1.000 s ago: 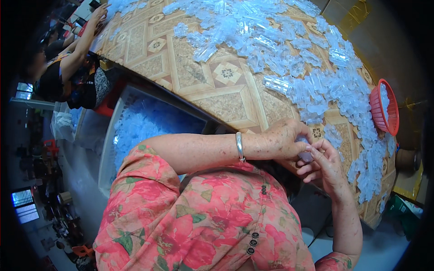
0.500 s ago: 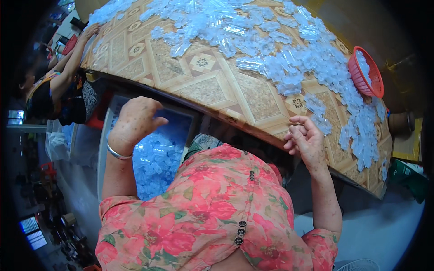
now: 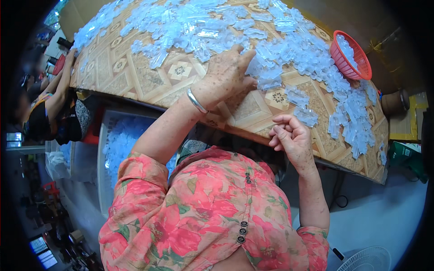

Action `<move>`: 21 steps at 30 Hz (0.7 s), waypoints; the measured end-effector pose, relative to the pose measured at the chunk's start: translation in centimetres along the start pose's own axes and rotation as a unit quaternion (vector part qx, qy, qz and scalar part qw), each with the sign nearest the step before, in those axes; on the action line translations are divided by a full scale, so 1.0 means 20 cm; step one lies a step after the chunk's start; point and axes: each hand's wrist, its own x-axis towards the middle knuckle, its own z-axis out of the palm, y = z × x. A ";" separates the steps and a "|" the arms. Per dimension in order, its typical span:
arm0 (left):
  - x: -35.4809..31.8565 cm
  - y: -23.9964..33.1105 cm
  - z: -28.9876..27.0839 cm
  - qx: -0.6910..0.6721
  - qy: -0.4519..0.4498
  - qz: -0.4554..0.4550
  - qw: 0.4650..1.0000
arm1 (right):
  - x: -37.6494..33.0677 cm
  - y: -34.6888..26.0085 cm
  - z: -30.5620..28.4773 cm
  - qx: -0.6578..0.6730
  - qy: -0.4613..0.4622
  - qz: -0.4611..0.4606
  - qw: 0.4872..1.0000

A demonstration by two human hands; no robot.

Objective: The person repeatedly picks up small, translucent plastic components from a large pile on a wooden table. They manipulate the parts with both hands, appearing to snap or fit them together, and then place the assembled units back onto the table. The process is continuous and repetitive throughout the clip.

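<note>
Bluish pieces point(image 3: 199, 28) in dozens, wearer's two hands point(image 3: 224, 76) point(image 3: 294, 139), one bangle point(image 3: 196, 100)

A desk point(image 3: 147, 81) with a patterned top in brown and cream, its lozenges and floral squares bent by the lens, runs across the room. Beyond its right end stands brown cardboard point(image 3: 400, 128) edged with yellow tape. The pale floor point(image 3: 368, 217) looks bluish at lower right, where a white fan point(image 3: 368, 261) shows. On the left, a small bright window point(image 3: 44, 253) glows low down, amid dim, blurred clutter point(image 3: 52, 217). The light is cool.
</note>
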 end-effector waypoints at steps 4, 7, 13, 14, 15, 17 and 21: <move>0.07 -0.06 0.01 -0.007 -0.040 0.010 0.999 | -0.01 0.02 -0.02 0.044 -0.020 -0.002 0.999; 0.06 -0.09 -0.02 -0.024 -0.033 0.016 0.999 | -0.02 0.02 -0.03 0.066 -0.031 0.003 0.997; 0.06 -0.04 -0.03 0.002 -0.012 0.068 0.998 | -0.01 0.00 -0.06 0.096 -0.078 0.007 0.992; 0.07 -0.05 -0.02 0.016 -0.007 0.072 0.997 | -0.01 0.01 -0.07 0.104 -0.084 0.001 0.991; 0.08 -0.04 -0.02 0.029 -0.001 0.076 0.997 | -0.01 0.01 -0.07 0.111 -0.090 -0.004 0.990; 0.10 -0.02 -0.03 -0.026 -0.009 0.022 0.999 | -0.01 0.00 -0.09 0.116 -0.098 -0.002 0.988; 0.12 0.03 -0.07 -0.472 -0.001 -0.154 0.868 | -0.01 0.01 -0.10 0.150 -0.097 0.002 0.984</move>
